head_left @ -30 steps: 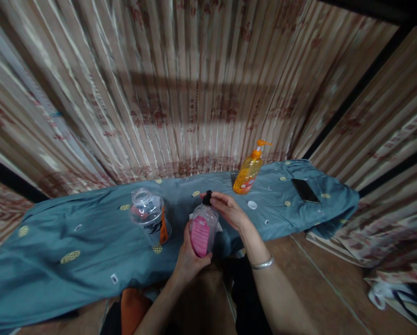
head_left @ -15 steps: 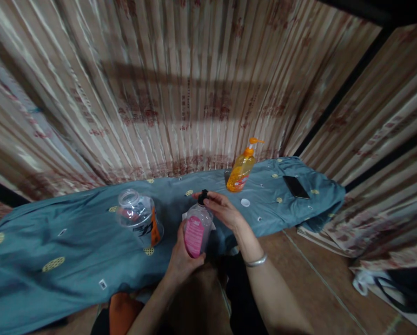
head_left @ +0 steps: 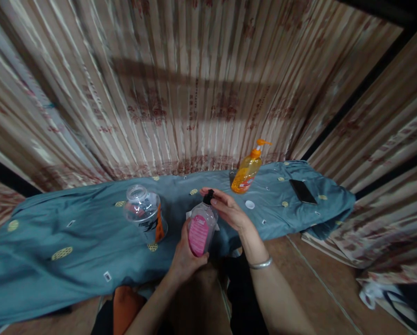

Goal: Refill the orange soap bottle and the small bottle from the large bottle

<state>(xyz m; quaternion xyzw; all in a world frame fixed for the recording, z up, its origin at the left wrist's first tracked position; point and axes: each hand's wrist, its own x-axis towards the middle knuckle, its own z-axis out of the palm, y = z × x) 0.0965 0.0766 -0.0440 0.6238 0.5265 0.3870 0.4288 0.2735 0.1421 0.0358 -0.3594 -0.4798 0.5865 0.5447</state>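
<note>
A clear bottle with a pink label and a black top is tilted over the near edge of the blue-green cloth. My left hand is wrapped round its lower body. At the black top, my right hand has its fingers closed round the cap from both sides. Something white, partly hidden, shows behind the bottle. Left of the bottle stands a clear plastic container with orange and black print. An orange pump bottle stands upright behind and to the right.
A small white disc lies near the orange bottle. Farther right is a dark phone on the cloth. Patterned curtains hang behind. A dark metal bar slants at the right, and a white bag lies low at the right.
The whole view has shifted slightly, so most things appear a little farther right. Both hands keep their places on the pink-labelled bottle.
</note>
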